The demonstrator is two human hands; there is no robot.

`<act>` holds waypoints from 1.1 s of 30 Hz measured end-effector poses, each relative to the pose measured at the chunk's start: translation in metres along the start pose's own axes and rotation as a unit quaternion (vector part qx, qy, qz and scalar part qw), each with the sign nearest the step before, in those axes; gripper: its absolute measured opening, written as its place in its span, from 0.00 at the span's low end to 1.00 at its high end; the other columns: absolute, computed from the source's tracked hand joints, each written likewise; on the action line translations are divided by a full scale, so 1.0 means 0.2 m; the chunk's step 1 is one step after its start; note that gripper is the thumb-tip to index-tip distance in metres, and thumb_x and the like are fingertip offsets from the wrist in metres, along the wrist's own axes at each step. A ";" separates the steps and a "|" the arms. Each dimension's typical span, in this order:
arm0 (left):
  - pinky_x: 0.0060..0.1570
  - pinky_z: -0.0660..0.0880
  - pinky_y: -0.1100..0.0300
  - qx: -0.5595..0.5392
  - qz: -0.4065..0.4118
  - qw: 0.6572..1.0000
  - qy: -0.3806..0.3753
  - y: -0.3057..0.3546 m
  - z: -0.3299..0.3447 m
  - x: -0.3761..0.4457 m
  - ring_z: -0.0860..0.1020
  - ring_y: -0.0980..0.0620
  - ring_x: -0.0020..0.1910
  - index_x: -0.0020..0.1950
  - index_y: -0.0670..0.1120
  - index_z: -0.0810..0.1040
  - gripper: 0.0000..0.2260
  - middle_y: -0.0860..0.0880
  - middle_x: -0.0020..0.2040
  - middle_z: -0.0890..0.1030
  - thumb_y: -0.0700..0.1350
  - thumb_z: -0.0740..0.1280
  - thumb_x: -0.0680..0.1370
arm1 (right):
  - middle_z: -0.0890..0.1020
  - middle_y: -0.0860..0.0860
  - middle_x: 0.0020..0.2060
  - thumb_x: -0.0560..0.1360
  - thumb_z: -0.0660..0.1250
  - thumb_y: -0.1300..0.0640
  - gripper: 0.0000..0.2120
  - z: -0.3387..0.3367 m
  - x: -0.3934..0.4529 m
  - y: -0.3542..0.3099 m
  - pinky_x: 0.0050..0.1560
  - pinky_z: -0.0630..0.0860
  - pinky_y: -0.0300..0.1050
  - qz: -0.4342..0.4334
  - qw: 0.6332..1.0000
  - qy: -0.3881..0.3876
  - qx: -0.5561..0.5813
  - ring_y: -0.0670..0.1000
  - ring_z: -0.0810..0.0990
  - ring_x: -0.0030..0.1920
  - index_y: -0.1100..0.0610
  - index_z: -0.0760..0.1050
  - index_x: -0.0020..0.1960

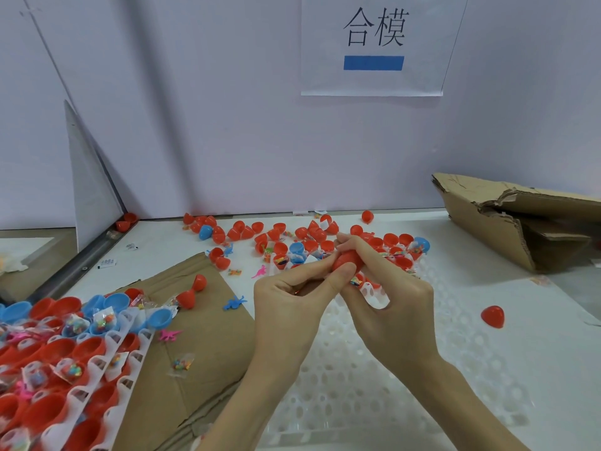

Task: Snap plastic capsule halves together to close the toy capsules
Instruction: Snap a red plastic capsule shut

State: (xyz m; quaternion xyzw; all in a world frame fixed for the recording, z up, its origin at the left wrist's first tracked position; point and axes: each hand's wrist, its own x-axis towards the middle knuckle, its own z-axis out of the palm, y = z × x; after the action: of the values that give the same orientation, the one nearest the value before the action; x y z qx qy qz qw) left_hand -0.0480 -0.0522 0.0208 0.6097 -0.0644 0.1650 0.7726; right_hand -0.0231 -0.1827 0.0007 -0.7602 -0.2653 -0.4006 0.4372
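Both hands' fingers (341, 276) clamped on red capsule (347, 261), seemingly mid-snap; many open halves (58, 349) remained on worktop (487, 353).

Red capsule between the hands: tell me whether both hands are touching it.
Touching. The head view shows the left hand and the right hand both with fingers wrapped on the red capsule.

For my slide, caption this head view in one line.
Left hand and right hand squeeze a red plastic capsule over a white perforated tray.
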 end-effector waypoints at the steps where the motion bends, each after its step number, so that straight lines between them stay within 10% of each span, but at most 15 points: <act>1: 0.50 0.79 0.70 0.001 0.001 1.000 0.000 0.00 0.00 0.00 0.86 0.57 0.51 0.53 0.50 0.89 0.13 0.51 0.48 0.89 0.48 0.78 0.68 | 0.81 0.44 0.57 0.73 0.76 0.62 0.23 0.00 0.00 0.00 0.60 0.74 0.28 -0.001 1.000 -0.002 0.000 0.39 0.79 0.59 0.58 0.76 0.66; 14: 0.52 0.79 0.69 0.011 -0.041 0.999 -0.009 -0.02 -0.02 0.02 0.85 0.56 0.54 0.53 0.54 0.89 0.10 0.51 0.50 0.88 0.50 0.77 0.72 | 0.79 0.42 0.59 0.73 0.76 0.61 0.24 0.02 0.00 0.03 0.62 0.70 0.25 -0.001 1.000 -0.013 -0.021 0.31 0.75 0.61 0.60 0.77 0.68; 22: 0.59 0.80 0.58 -0.134 -0.155 0.977 -0.064 -0.04 -0.04 0.05 0.84 0.44 0.57 0.56 0.37 0.86 0.17 0.35 0.55 0.85 0.51 0.71 0.80 | 0.83 0.44 0.59 0.75 0.77 0.58 0.27 0.01 0.00 0.01 0.60 0.76 0.34 0.031 0.999 -0.030 0.008 0.43 0.82 0.57 0.56 0.74 0.72; 33: 0.60 0.80 0.57 -0.129 -0.161 0.976 -0.064 -0.07 -0.05 0.04 0.84 0.44 0.60 0.56 0.39 0.87 0.17 0.38 0.57 0.86 0.51 0.72 0.78 | 0.79 0.41 0.52 0.73 0.76 0.66 0.24 0.03 -0.02 0.02 0.59 0.66 0.20 0.012 0.998 -0.032 -0.046 0.34 0.73 0.56 0.64 0.76 0.67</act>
State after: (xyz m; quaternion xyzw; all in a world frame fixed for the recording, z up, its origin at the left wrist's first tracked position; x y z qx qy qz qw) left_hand -0.0357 -0.0448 0.0080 0.5167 -0.0351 -0.0109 0.8554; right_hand -0.0196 -0.1802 -0.0067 -0.7950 -0.2517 -0.3824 0.3979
